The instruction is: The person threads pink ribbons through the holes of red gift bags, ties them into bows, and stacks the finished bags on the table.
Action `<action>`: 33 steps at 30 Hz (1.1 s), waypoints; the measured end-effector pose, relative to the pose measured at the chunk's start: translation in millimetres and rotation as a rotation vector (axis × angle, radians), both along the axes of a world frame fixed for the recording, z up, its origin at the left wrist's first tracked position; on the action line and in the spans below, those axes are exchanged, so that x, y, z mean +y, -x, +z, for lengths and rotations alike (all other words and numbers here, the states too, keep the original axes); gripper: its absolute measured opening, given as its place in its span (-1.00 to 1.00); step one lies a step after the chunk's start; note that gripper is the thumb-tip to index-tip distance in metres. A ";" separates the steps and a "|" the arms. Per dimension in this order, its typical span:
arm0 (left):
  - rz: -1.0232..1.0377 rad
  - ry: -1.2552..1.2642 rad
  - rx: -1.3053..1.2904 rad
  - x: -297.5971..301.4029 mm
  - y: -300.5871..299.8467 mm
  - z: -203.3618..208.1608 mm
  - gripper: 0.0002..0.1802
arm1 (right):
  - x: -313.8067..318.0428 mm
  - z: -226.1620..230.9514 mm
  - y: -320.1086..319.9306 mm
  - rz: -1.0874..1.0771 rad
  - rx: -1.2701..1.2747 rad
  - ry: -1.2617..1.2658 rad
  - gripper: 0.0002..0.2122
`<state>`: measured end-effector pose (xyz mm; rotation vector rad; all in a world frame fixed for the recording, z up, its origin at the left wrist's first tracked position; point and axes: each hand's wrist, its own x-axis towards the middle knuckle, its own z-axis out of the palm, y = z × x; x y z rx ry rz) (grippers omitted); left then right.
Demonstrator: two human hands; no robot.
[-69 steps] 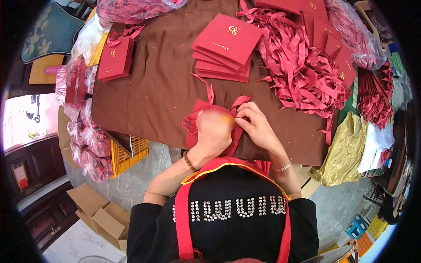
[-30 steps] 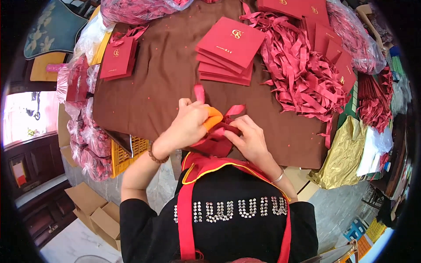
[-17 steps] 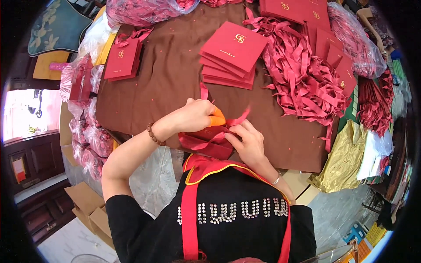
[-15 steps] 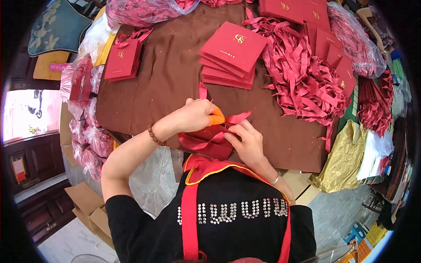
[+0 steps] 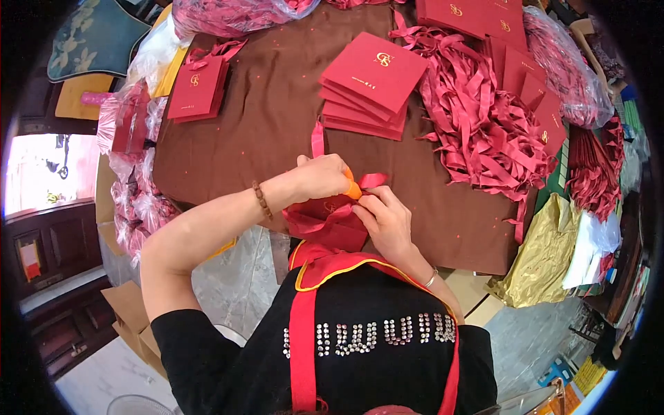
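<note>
Fiddly spot, honestly. A red bag (image 5: 351, 238) is held at the near edge of the table (image 5: 228, 155), about midway across, with its far side partly covered by the left hand (image 5: 324, 178). The left fingers are curled in, but how tightly, and on what, can't be told because the tips are hidden. Something orange (image 5: 354, 187) is seen there; whether it's worn or gripped can't be made out. On the right hand (image 5: 385, 220), thumb and forefinger are drawn close together at the bag's far right corner, but whether anything is pinched can't be told either. A ribbon end (image 5: 374, 180) is seen poking out just beyond, and another red ribbon (image 5: 317, 140) is seen past the far side of the left hand.

As for doing it well: ribbon is probably being worked at the bag's edge, so the bag is best steadied from the right while small, slow pulls are made from the left. Twists should be smoothed out early, and the walls shouldn't be squeezed, since creases would likely show. The ribbon pile (image 5: 477, 131) at right is best avoided, so nothing gets snagged.
</note>
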<state>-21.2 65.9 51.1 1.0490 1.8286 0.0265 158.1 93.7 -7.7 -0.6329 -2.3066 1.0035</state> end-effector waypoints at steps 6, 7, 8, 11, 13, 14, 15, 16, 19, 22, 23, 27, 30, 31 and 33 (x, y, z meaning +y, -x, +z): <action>0.023 0.004 -0.050 5.9 -4.1 1.0 -0.77 | 5.8 -7.2 -3.0 0.057 0.050 0.231 -0.87; 0.002 0.003 -0.045 7.4 -4.0 3.5 -0.76 | 8.0 -8.4 -3.9 0.087 0.066 0.349 -0.86; 0.003 0.005 -0.042 6.2 -4.1 1.2 -0.76 | 9.9 -5.6 -4.7 0.089 0.069 0.351 -0.86; -0.049 -0.144 -0.005 3.3 -3.6 -9.2 -0.72 | 14.5 1.7 -6.3 0.128 -0.063 0.575 -0.86; -0.052 -0.157 -0.109 4.8 0.3 -11.5 -0.73 | 15.6 -2.1 -7.5 0.141 -0.084 0.621 -0.85; -0.050 -0.155 -0.106 3.4 3.0 -14.1 -0.73 | 15.7 -2.0 -7.1 0.144 -0.082 0.623 -0.85; -0.048 -0.198 -0.168 1.6 6.2 -17.2 -0.74 | 16.0 -1.5 -6.5 0.167 -0.083 0.581 -0.85; -0.045 -0.242 -0.230 0.9 9.6 -18.5 -0.75 | 15.8 -1.3 -5.7 0.189 -0.083 0.539 -0.85; 0.094 -0.022 -0.216 14.9 16.6 8.5 -0.76 | 11.5 -7.3 -4.6 0.312 0.007 0.538 -0.86; -0.063 -0.216 -0.218 -0.6 17.9 -12.0 -0.73 | 9.2 2.5 0.8 0.288 -0.029 0.595 -0.86; -0.033 -0.109 -0.191 3.8 18.1 -3.4 -0.72 | 8.5 1.8 1.2 0.290 -0.016 0.607 -0.86; 0.010 -0.050 -0.312 11.5 41.0 7.4 -0.73 | 12.6 -6.0 0.9 0.292 -0.027 0.629 -0.83; -0.080 -0.392 -0.042 2.5 56.7 1.3 -0.70 | 13.3 -11.0 -0.3 0.271 -0.021 0.574 -0.83; -0.025 -0.422 0.023 -0.3 60.4 2.2 -0.69 | 13.7 -10.4 -0.4 0.271 -0.020 0.573 -0.83; 0.028 -0.419 -0.067 -8.5 71.6 3.6 -0.69 | 13.2 -8.9 -0.6 0.275 -0.021 0.604 -0.83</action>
